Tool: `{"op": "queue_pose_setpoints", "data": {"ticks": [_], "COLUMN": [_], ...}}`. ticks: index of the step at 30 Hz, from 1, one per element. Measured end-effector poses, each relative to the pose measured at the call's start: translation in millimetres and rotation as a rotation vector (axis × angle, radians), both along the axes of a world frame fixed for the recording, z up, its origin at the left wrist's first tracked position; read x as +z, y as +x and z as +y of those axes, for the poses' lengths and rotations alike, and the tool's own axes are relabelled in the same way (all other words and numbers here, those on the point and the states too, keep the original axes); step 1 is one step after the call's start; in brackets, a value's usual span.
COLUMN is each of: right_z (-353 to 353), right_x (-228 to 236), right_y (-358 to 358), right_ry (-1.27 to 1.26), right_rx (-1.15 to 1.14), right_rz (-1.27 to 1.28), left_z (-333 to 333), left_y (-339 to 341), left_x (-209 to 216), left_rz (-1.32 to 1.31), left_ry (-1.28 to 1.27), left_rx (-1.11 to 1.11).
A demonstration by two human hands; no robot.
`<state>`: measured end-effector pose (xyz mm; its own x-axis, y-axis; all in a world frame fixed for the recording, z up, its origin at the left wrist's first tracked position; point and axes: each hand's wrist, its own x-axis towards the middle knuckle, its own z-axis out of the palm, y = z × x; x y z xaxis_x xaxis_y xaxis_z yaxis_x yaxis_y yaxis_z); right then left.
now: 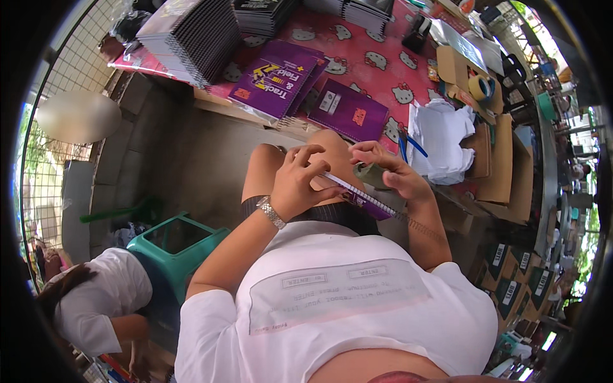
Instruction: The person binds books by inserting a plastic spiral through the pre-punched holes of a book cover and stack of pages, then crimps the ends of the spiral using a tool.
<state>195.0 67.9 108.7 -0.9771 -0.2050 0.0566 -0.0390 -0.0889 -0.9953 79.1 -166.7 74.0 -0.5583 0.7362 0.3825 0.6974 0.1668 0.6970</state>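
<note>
The person sits with a purple notebook (367,201) resting across the lap, its long spiral edge facing up. The left hand (299,182) is closed around that edge, fingers curled over the top and thumb pressed to the cover, a metal watch (271,212) on the wrist. At about three o'clock from it, the right hand (391,171) pinches the same spiral edge farther along, fingertips bent down onto the binding; a length of wire coil (424,228) trails out from the notebook toward five o'clock, past the right forearm.

Up at twelve o'clock stands a table (377,64) with a red cartoon-cat cloth. On it lie two more purple books (281,76), a tall grey stack of bound notebooks (191,35) at eleven o'clock, and a heap of white paper or cloth (444,143) at two o'clock, with a roll of tape (479,86) beyond it on cardboard.

At eight o'clock sits a green plastic stool (175,246), and just beside it, lower down, another person in a white shirt (102,300) bends over.
</note>
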Motion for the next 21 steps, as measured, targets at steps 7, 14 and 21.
{"op": "queue_pose_setpoints", "data": {"ticks": [7,14,21], "right_z": [-16.4,-21.4,-19.6], "right_x": [14.7,21.2,20.0], "right_y": [6.5,-4.5,-13.8], "right_ry": [-0.017,0.023,-0.03], "right_rx": [0.07,0.076,0.188], "right_rz": [-0.066,-0.091,-0.058], "left_z": [-5.0,-4.4,-6.4], "left_y": [3.6,-1.4,-2.8], "left_x": [-6.6,-6.4,-5.3], "left_rz": [0.002,0.051,0.047], "left_ry": [-0.06,-0.017,0.024], "left_rx": [0.003,-0.03,-0.022]}}
